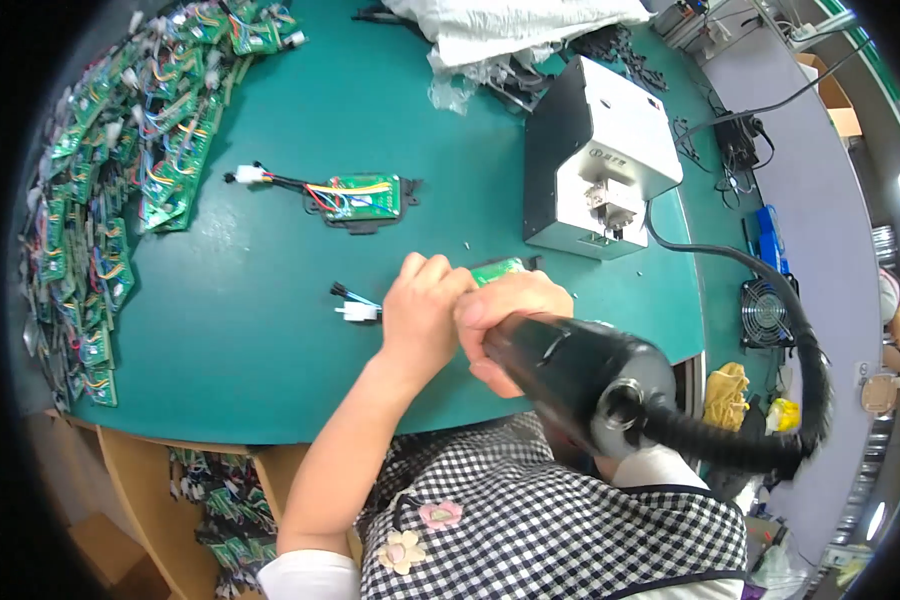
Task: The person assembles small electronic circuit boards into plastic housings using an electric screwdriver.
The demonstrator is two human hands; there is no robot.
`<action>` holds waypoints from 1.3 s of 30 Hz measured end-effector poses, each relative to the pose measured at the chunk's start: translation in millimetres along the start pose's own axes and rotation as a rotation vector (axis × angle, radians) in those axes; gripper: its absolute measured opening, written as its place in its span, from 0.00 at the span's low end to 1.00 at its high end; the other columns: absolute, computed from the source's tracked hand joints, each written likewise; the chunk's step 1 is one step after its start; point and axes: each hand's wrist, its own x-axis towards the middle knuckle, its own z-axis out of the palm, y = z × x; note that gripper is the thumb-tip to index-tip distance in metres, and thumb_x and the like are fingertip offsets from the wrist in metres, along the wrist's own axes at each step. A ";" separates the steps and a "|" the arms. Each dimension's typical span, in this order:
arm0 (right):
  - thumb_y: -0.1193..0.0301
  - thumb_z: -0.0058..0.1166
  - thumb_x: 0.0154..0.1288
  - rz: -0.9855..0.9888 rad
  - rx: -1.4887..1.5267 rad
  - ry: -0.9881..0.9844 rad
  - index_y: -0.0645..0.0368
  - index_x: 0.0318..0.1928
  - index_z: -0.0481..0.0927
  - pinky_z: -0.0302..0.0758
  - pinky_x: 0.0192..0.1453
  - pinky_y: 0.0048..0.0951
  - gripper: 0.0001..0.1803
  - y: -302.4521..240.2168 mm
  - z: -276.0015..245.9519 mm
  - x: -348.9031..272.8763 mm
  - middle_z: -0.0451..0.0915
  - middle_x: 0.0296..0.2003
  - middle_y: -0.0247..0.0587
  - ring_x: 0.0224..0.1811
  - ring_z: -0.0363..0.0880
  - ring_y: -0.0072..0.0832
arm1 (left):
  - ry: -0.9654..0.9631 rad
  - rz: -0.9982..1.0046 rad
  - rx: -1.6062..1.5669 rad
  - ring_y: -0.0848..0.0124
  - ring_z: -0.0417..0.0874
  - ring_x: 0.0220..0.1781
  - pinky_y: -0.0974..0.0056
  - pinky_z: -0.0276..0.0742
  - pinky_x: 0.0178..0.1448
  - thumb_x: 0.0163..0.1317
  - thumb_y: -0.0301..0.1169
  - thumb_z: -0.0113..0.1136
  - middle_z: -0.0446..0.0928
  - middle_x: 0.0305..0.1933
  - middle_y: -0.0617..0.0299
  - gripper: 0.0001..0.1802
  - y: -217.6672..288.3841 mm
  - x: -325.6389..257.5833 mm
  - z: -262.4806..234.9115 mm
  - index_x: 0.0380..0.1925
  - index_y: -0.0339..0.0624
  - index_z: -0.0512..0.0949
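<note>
Through the head camera I see the right hand (515, 312) wrapped around a black handheld tool (585, 375), and the left hand (425, 308) curled just beside it (its fingertips are hidden from me, so I cannot tell what it grips). The green circuit board (497, 270) is on the table (240, 350), partly hidden behind both hands. Farther off, I make out a second wired board (370, 205), a boxy machine (610, 135) to the right and piled boards (175, 185) along the left.
</note>
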 end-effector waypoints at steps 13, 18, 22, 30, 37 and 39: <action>0.76 0.54 0.52 0.070 0.053 0.771 0.61 0.59 0.50 0.71 0.27 0.31 0.36 -40.4 -37.3 -29.9 0.68 0.19 0.39 0.18 0.69 0.28 | -0.053 -0.059 0.285 0.58 0.71 0.40 0.58 0.68 0.44 0.48 0.23 0.59 0.73 0.31 0.56 0.03 -83.5 60.0 -109.2 0.25 0.39 0.77; 0.82 0.55 0.50 0.120 0.245 0.812 0.61 0.55 0.55 0.73 0.29 0.28 0.32 -28.1 -48.1 -67.5 0.71 0.22 0.40 0.22 0.72 0.28 | -0.145 0.008 0.269 0.59 0.71 0.47 0.60 0.68 0.51 0.46 0.26 0.63 0.74 0.40 0.57 0.10 -50.6 109.5 -116.1 0.33 0.42 0.80; 0.83 0.54 0.51 0.125 0.338 0.832 0.59 0.55 0.56 0.74 0.31 0.30 0.31 -19.6 -51.7 -77.8 0.72 0.23 0.41 0.23 0.73 0.29 | -0.169 0.135 0.044 0.58 0.76 0.45 0.61 0.70 0.50 0.52 0.24 0.58 0.77 0.39 0.54 0.10 -39.2 179.7 -50.9 0.36 0.41 0.79; 0.84 0.54 0.51 0.134 0.452 0.825 0.56 0.55 0.56 0.75 0.34 0.35 0.32 -19.0 -48.1 -86.7 0.73 0.23 0.42 0.25 0.73 0.30 | -0.146 -0.075 0.012 0.51 0.66 0.62 0.59 0.58 0.65 0.61 0.35 0.49 0.66 0.59 0.39 0.27 -112.7 309.5 92.0 0.57 0.31 0.64; 0.77 0.57 0.56 0.297 0.502 0.812 0.50 0.53 0.60 0.70 0.35 0.34 0.27 -33.0 -60.3 -88.4 0.72 0.27 0.40 0.30 0.72 0.30 | 0.378 -0.121 0.365 0.47 0.65 0.61 0.56 0.58 0.64 0.52 0.38 0.60 0.63 0.59 0.36 0.38 -121.7 369.7 22.4 0.60 0.33 0.58; 0.79 0.57 0.56 0.277 0.447 0.871 0.50 0.54 0.60 0.70 0.34 0.32 0.27 -37.6 -57.5 -83.1 0.71 0.26 0.40 0.29 0.72 0.30 | 0.307 -0.206 0.308 0.48 0.74 0.52 0.56 0.66 0.58 0.50 0.36 0.62 0.73 0.51 0.42 0.32 -98.3 370.1 37.3 0.56 0.39 0.66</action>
